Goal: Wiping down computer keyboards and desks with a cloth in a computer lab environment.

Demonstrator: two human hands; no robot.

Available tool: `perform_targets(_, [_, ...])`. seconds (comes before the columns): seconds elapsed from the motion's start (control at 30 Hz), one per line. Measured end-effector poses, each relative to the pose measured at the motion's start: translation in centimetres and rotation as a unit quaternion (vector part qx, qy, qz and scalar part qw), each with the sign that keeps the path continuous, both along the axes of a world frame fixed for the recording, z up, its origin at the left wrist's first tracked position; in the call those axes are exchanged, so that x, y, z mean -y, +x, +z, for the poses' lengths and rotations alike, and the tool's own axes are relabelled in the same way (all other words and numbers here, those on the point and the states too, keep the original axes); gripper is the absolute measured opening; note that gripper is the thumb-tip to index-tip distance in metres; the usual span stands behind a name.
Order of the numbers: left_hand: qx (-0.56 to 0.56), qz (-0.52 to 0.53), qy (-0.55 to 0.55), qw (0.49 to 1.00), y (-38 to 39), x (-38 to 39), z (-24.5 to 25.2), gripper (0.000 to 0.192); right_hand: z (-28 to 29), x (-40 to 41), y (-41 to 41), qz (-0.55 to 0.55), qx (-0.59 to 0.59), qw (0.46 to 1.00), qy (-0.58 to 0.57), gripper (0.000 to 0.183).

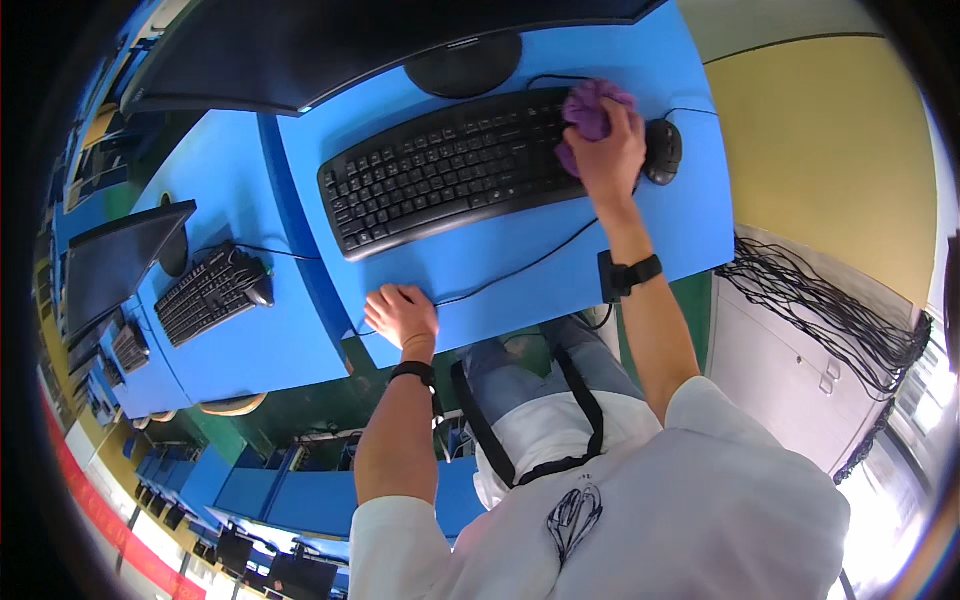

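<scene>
My right hand (611, 154) grips a bunched purple cloth (587, 111) over the right end of a black keyboard (442, 169). The cloth covers part of the keys there. Just right of this hand lies a black computer mouse (663, 152) on the blue desk (517, 277). My left hand (403, 313) rests near the desk's front edge, its fingers curled down on the surface. A thin black cable (525, 264) runs from beside the left hand toward the right wrist. Whether the left fingers hold the cable cannot be made out.
A large monitor (360, 45) on a round black base (466, 66) stands behind the keyboard. On the adjoining desk at left are another monitor (124, 259) and a keyboard (210, 292) with a mouse on it. Bundled black cables (825, 315) hang at right beside a pale cabinet (780, 360).
</scene>
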State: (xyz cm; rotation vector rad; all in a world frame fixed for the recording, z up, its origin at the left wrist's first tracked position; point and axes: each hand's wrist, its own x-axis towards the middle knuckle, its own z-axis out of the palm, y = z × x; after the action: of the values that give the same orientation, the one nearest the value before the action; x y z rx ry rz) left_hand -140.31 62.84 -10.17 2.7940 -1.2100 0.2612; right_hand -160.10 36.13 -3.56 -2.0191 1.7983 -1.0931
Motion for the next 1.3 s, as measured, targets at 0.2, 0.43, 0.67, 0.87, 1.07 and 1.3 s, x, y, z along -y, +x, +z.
perform_targets(0.2, [0.006,-0.006,0.014,1.0,0.5,-0.6,-0.7,0.013,-0.8,-5.7,13.3,0.227,0.083,0.97,-0.012,0.028])
perform_targets(0.43, [-0.012,-0.01,0.001,1.0,-0.6,0.1,-0.3,0.011,-0.9,-8.3,19.2,0.316,0.108,0.942,0.02,0.02])
perform_targets(0.67, [0.013,-0.006,0.003,1.0,0.4,-0.6,-0.6,0.012,-0.7,-2.0,8.3,0.272,0.025,0.961,-0.03,0.033])
perform_targets(0.87, [-0.01,0.006,0.004,1.0,-0.1,0.2,-0.1,0.012,0.4,1.1,-5.1,0.008,-0.075,0.997,-0.009,0.048])
perform_targets(1.07, [-0.058,0.023,0.012,0.998,-0.1,0.0,0.7,0.012,-1.0,-1.7,-0.6,-0.116,0.133,0.979,0.098,0.07])
perform_targets(1.3, [-0.069,0.004,-0.019,0.997,-0.3,0.6,1.3,0.012,-2.1,-4.3,11.1,0.034,0.319,0.93,0.178,0.08])
